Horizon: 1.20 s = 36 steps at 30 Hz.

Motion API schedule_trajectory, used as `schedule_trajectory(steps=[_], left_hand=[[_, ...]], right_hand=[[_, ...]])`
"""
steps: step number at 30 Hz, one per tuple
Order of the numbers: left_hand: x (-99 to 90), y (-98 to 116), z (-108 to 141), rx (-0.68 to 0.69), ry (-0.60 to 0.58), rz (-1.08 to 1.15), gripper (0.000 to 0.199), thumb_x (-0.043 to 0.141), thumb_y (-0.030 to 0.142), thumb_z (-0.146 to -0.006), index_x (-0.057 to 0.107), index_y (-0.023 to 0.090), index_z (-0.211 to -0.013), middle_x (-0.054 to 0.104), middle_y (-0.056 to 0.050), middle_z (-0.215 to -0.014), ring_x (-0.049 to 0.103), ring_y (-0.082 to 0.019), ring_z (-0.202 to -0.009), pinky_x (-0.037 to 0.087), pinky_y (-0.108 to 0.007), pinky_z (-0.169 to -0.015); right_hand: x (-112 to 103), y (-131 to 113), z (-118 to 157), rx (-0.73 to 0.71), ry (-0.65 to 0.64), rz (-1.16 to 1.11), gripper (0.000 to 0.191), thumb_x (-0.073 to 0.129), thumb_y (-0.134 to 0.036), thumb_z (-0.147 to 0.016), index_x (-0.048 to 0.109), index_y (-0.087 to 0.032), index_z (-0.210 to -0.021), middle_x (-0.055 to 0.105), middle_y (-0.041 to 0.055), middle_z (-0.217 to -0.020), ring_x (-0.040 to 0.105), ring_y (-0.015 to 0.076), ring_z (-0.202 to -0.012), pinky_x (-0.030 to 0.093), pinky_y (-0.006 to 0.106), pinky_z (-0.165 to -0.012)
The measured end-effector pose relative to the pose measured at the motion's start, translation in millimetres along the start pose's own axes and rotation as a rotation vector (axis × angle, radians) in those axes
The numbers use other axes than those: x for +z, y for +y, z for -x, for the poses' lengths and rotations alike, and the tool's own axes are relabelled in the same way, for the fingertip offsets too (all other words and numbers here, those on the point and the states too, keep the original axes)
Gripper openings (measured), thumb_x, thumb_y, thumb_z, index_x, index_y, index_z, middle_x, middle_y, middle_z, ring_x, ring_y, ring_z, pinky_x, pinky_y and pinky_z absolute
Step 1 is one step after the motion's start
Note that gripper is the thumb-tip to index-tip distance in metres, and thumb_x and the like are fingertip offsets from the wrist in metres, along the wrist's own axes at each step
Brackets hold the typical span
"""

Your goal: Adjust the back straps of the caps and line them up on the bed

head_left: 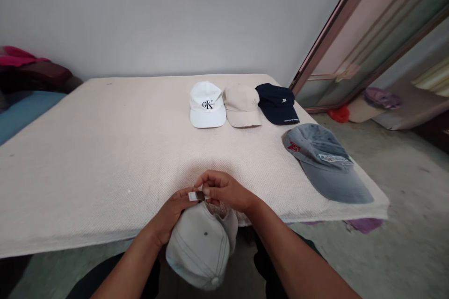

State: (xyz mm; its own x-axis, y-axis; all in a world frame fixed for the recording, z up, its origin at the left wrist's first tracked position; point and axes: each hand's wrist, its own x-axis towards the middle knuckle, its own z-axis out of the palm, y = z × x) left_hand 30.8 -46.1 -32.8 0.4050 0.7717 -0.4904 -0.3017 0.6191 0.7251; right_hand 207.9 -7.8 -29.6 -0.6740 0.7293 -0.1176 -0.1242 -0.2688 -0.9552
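A pale grey baseball cap (199,245) hangs crown-down between my hands at the front edge of the covered table. My left hand (171,212) grips the cap by its back rim, beside the strap. The fingers of my right hand (222,189) pinch the strap at its small dark buckle (199,195), where a white strap end shows. Farther back, a white cap (207,105), a beige cap (242,105) and a navy cap (278,103) sit in a row, their brims toward me. To the right, a faded blue-grey cap (324,161) lies near the table edge.
A cream textured cloth (105,159) covers the table, which meets a grey wall (157,18) at the back. Glass sliding doors (351,42) with a brown frame stand at right. A blue surface (31,110) and pink cloth (21,56) are at far left.
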Motion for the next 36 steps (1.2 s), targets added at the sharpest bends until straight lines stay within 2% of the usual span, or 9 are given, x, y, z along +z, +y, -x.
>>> schedule_trajectory(steps=[7, 10, 13, 16, 19, 22, 25, 29, 36], left_hand=[[-0.9, 3.3, 4.0, 0.041, 0.063, 0.102, 0.013, 0.066, 0.020, -0.070, 0.070, 0.013, -0.081, 0.070, -0.007, -0.071, 0.062, -0.016, -0.061, 0.048, -0.026, -0.064], [-4.0, 5.8, 5.7, 0.033, 0.054, 0.188, 0.017, 0.065, 0.024, -0.071, 0.071, 0.012, -0.080, 0.071, -0.009, -0.073, 0.063, -0.018, -0.063, 0.049, -0.028, -0.064], [-6.6, 5.9, 6.1, 0.010, 0.002, 0.213, 0.023, 0.062, 0.027, -0.072, 0.071, 0.010, -0.084, 0.071, -0.012, -0.076, 0.063, -0.021, -0.067, 0.049, -0.031, -0.066], [-7.2, 3.8, 5.8, 0.027, 0.040, 0.163, 0.022, 0.066, 0.023, -0.068, 0.070, 0.010, -0.086, 0.070, -0.009, -0.073, 0.062, -0.020, -0.064, 0.048, -0.030, -0.064], [-5.5, 1.4, 5.4, 0.021, 0.084, 0.092, 0.025, 0.071, 0.024, -0.064, 0.069, 0.013, -0.086, 0.069, -0.007, -0.070, 0.061, -0.019, -0.060, 0.046, -0.028, -0.060], [-4.1, 0.4, 5.2, -0.011, 0.078, 0.044, 0.023, 0.073, 0.026, -0.063, 0.069, 0.013, -0.083, 0.066, -0.005, -0.066, 0.058, -0.017, -0.057, 0.044, -0.028, -0.059], [-5.2, 1.5, 5.6, 0.001, 0.080, 0.073, 0.019, 0.072, 0.024, -0.065, 0.067, 0.014, -0.080, 0.065, -0.003, -0.066, 0.057, -0.015, -0.057, 0.044, -0.027, -0.060], [-7.8, 3.1, 6.7, 0.025, 0.102, 0.109, 0.016, 0.072, 0.020, -0.063, 0.065, 0.015, -0.076, 0.064, -0.002, -0.066, 0.056, -0.014, -0.057, 0.043, -0.024, -0.057], [-6.6, -0.7, 5.9, 0.007, 0.019, 0.048, 0.010, 0.069, 0.021, -0.070, 0.061, 0.016, -0.070, 0.055, 0.003, -0.058, 0.047, -0.008, -0.050, 0.035, -0.019, -0.049]], right_hand=[[-6.6, -3.4, 3.5, 0.011, -0.015, 0.038, 0.023, 0.054, -0.034, -0.085, 0.059, -0.015, -0.097, 0.057, 0.0013, -0.074, 0.053, 0.0094, -0.061, 0.042, 0.024, -0.060], [-12.4, -8.4, 8.8, 0.025, -0.050, 0.078, 0.030, 0.044, -0.037, -0.090, 0.060, -0.013, -0.082, 0.059, 0.0032, -0.072, 0.055, 0.0109, -0.064, 0.043, 0.027, -0.066], [-15.1, -9.0, 11.0, 0.090, -0.109, 0.029, 0.027, 0.048, -0.034, -0.088, 0.058, -0.013, -0.073, 0.053, -0.0007, -0.060, 0.049, 0.0087, -0.054, 0.040, 0.023, -0.057], [-13.5, -5.7, 9.4, 0.159, -0.093, -0.057, 0.019, 0.057, -0.032, -0.082, 0.056, -0.014, -0.075, 0.046, -0.0050, -0.052, 0.039, 0.0057, -0.044, 0.032, 0.020, -0.046], [-10.0, -3.3, 7.3, 0.133, -0.043, -0.113, 0.021, 0.059, -0.033, -0.080, 0.054, -0.014, -0.073, 0.045, -0.0053, -0.053, 0.037, 0.0048, -0.044, 0.031, 0.019, -0.045], [-8.0, -5.0, 7.4, 0.120, -0.050, -0.118, 0.022, 0.060, -0.033, -0.079, 0.054, -0.014, -0.071, 0.045, -0.0049, -0.054, 0.037, 0.0048, -0.045, 0.029, 0.019, -0.044], [-8.2, -8.8, 8.7, 0.148, -0.085, -0.097, 0.023, 0.059, -0.034, -0.080, 0.055, -0.014, -0.071, 0.043, -0.0059, -0.050, 0.034, 0.0042, -0.042, 0.026, 0.018, -0.041], [-8.2, -9.2, 8.8, 0.137, -0.060, -0.088, 0.024, 0.059, -0.037, -0.080, 0.056, -0.014, -0.074, 0.040, -0.0073, -0.049, 0.031, 0.0039, -0.041, 0.024, 0.018, -0.039], [-4.7, 0.0, 5.7, 0.145, -0.092, -0.092, 0.022, 0.063, -0.035, -0.076, 0.055, -0.015, -0.073, 0.039, -0.0081, -0.049, 0.031, 0.0036, -0.040, 0.024, 0.018, -0.039]])
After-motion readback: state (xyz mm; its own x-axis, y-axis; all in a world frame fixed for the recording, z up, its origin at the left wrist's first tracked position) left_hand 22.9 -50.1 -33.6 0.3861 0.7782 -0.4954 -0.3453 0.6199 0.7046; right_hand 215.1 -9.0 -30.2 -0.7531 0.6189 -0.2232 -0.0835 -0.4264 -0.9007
